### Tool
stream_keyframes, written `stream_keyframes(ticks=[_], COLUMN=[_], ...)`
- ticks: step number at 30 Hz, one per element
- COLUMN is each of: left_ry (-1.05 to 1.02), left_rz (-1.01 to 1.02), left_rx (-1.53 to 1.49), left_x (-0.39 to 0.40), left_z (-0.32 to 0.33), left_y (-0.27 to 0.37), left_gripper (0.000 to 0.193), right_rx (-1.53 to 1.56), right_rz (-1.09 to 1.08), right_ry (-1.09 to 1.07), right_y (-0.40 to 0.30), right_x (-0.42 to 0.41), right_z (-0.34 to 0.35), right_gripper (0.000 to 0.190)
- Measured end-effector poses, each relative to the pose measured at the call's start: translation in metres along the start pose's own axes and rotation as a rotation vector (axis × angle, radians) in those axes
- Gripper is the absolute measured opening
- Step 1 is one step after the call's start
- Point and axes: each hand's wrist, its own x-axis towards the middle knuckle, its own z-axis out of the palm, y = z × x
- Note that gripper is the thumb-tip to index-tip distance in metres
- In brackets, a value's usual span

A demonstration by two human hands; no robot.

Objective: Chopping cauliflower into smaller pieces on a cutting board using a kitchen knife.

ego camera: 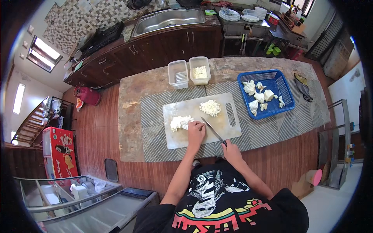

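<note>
My left hand (196, 131) rests its fingertips on the right end of a white, lumpy food piece (180, 123) on a white plastic cutting board (180, 140). Closed around the handle of a kitchen knife (213, 130), my right hand (232, 150) is at the board's near edge. The blade points up and left across the board, its tip close to my left fingers. Finely chopped white bits (210, 108) form a heap beyond the knife, left of the board's handle slot. What kind of food it is, I cannot tell.
Beyond the board stand an empty-looking clear plastic container (178, 75) and another container (200, 70) with chopped white bits. A blue plastic basket (269, 114) with several white pieces stands right, beside a dark, yellowish cloth-like thing (303, 86). A steel sink (170, 21) is in the far counter.
</note>
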Motion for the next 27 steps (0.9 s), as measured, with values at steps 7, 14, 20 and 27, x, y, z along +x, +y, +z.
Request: stream_keyframes(ticks=[7,14,20,27], left_ry=[0.033,0.067,0.054,0.094], left_rz=[-0.029,-0.142,-0.105,-0.043], left_rx=[-0.011,-0.028,0.001,-0.009], left_x=[-0.004,-0.003,-0.004,-0.008], left_z=[0.005,0.007,0.006,0.007], left_y=[0.000,0.004,0.004,0.006], left_gripper=[0.007,0.006,0.007,0.009], right_rx=[-0.052,-0.246,-0.306,-0.310], right_rz=[0.011,-0.015,-0.033,-0.025], right_ry=[0.023,0.032,0.034,0.043], right_y=[-0.006,-0.010,-0.009,-0.012], right_x=[-0.005,-0.005,-0.005,0.004], right_z=[0.006,0.018,0.024,0.027], right_gripper=[0.031,0.028,0.026,0.025])
